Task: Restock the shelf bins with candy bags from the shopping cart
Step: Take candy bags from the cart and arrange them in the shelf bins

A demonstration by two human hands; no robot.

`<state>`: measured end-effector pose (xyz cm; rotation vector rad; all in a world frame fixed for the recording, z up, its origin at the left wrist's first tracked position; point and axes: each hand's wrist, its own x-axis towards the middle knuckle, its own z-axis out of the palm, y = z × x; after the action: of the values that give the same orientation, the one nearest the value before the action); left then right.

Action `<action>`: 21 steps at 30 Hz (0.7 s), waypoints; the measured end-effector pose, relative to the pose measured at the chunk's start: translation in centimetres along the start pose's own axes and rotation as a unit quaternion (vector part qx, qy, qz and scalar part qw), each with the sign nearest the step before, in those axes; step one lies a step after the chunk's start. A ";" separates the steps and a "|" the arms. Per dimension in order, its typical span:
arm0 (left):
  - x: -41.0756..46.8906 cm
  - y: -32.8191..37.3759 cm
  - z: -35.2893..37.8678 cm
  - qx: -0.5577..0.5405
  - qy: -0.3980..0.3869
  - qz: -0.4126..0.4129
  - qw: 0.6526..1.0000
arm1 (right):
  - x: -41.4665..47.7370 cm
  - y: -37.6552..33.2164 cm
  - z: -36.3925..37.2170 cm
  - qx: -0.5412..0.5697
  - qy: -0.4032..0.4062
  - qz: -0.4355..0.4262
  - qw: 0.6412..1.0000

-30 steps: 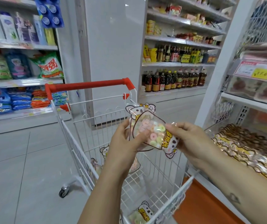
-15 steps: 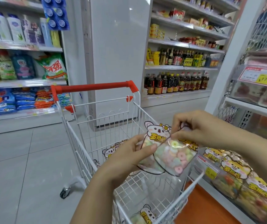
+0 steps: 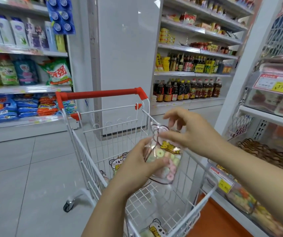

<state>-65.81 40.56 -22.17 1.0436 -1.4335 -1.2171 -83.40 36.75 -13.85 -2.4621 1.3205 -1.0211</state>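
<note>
a clear candy bag (image 3: 165, 161) of pastel rings is held upright over the shopping cart (image 3: 87, 161). the left hand (image 3: 135, 166) grips its lower half, fingers curled round it. the right hand (image 3: 190, 132) is at the bag's top, one finger laid across the front and the rest loosely spread; whether it pinches, i cannot tell. other bags (image 3: 118, 164) lie in the cart, and more of the same fill the shelf bin (image 3: 231, 197) just to the right.
</note>
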 end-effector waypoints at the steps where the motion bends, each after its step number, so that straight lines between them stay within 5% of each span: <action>1: 0.0 0.1 -0.4 0.003 0.050 0.004 0.999 | 0.1 0.5 0.3 0.039 0.036 0.019 0.998; 3: 0.3 0.0 -1.6 0.002 0.171 0.013 0.985 | 0.3 1.7 1.4 0.066 0.046 0.052 0.995; 7: 0.8 -0.1 -3.3 0.009 0.313 0.034 0.949 | 1.0 4.9 6.7 0.014 -0.137 0.105 0.985; 14: 2.5 0.0 -4.2 -0.034 0.385 0.049 0.921 | 5.0 11.7 17.5 -0.187 -0.381 0.099 0.900; 18: 3.1 -0.1 -4.6 -0.071 0.398 0.037 0.914 | 7.1 13.1 21.7 -0.245 -0.411 0.111 0.871; 21: 3.3 -0.4 -4.9 -0.075 0.396 0.040 0.914 | 6.7 13.7 25.5 -0.229 -0.411 0.197 0.860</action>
<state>-61.61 36.45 -21.92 1.1689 -0.7247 -0.6867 -73.82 19.16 -35.79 -2.2697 1.7025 0.4720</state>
